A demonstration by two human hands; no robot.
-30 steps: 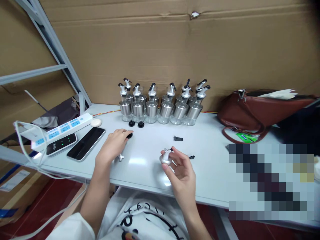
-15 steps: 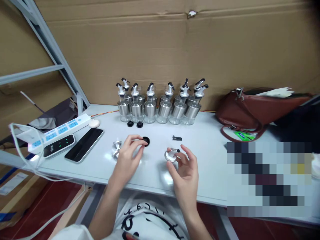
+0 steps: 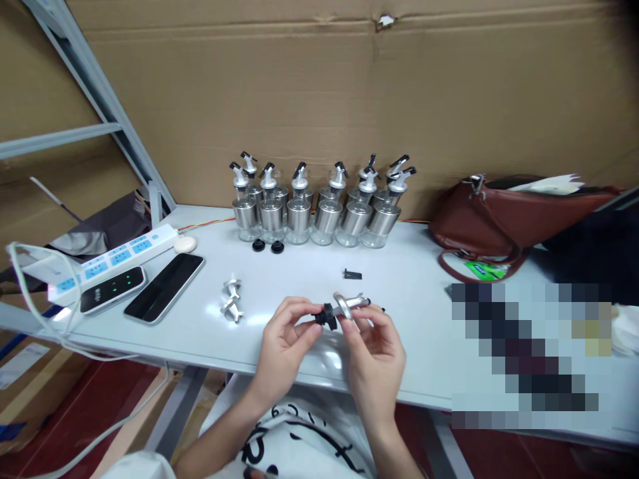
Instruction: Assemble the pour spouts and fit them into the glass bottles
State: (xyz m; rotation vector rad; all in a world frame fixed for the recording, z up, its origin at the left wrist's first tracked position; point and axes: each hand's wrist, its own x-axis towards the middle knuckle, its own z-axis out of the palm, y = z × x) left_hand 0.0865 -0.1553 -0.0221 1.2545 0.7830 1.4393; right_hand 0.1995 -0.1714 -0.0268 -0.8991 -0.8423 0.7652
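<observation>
My left hand (image 3: 289, 339) pinches a black ribbed stopper (image 3: 327, 317) between thumb and fingers. Facing it, my right hand (image 3: 377, 346) grips a silver pourer spout (image 3: 344, 307) by its round flange, the nozzle pointing right. The spout's stem meets the stopper, and I cannot tell how far it goes in. Both parts are held above the table near its front edge. Two more silver spouts (image 3: 232, 301) lie on the table to the left. Two black stoppers (image 3: 258, 245) sit before the bottles. Small black levers (image 3: 353, 274) lie beyond my right hand.
Several glass bottles with steel sleeves (image 3: 299, 216) stand in rows at the back, many topped with spouts. A phone (image 3: 164, 287), a small device (image 3: 114, 290) and a power strip (image 3: 120, 258) lie at left. A brown bag (image 3: 499, 216) rests at right.
My left hand has lifted the black stopper off the table and brought it right, against the spout. My right hand has turned the spout so its stem points left.
</observation>
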